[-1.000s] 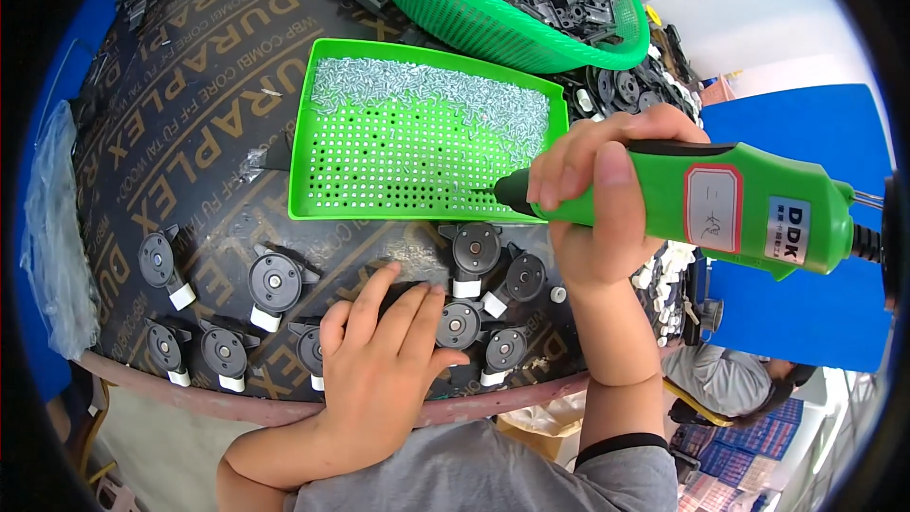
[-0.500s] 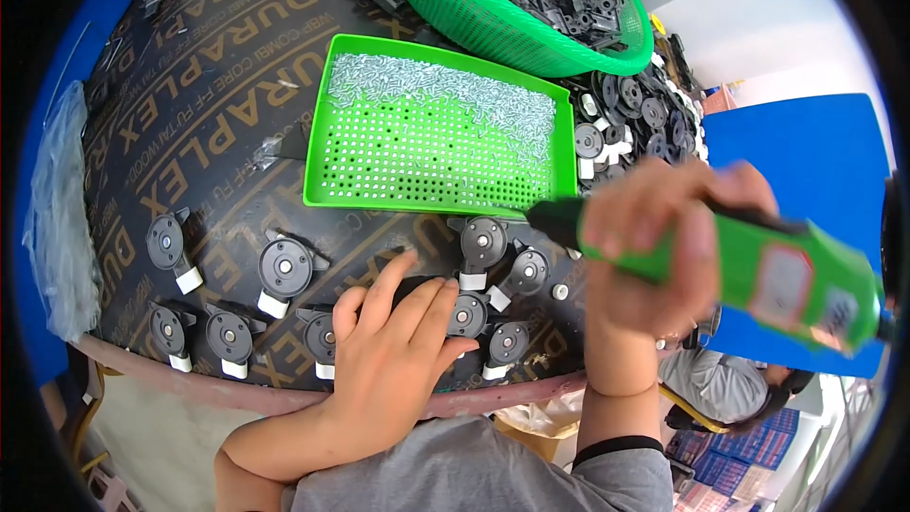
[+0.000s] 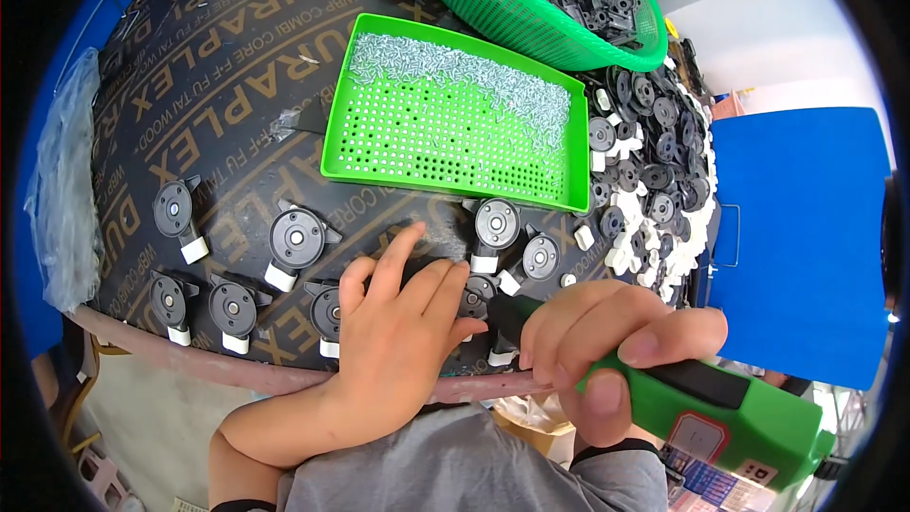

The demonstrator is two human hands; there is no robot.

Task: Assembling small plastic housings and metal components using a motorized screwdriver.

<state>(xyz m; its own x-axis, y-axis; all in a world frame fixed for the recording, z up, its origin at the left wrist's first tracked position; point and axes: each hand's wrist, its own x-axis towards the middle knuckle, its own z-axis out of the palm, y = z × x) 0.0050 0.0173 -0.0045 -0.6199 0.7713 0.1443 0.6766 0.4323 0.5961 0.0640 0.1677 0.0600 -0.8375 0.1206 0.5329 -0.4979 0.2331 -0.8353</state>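
Note:
My right hand [image 3: 607, 341] grips a green electric screwdriver [image 3: 758, 417] with a black nose. The nose points left, at a round black disc part [image 3: 477, 292] beside my left hand; the bit tip cannot be made out. My left hand [image 3: 393, 327] lies over the near side of the table, fingers stretched out, partly covering that part and a dark piece under the fingers. Similar disc parts with white tabs stand around it, such as one part [image 3: 497, 225] just beyond and another part [image 3: 298, 237] to the left. A small white ring [image 3: 568, 280] lies to the right.
A green perforated tray [image 3: 445, 188] holds many small silver screws [image 3: 474, 76]. Behind it stands a green basket [image 3: 531, 33] full of black pieces. Black discs and white pieces are heaped at the right [image 3: 664, 204]. Clear plastic film [image 3: 66, 180] hangs at the left edge.
My right hand has brought the screwdriver down and left, from near the tray's corner to the disc part by my left hand. My left hand stays in place; the view has shifted slightly.

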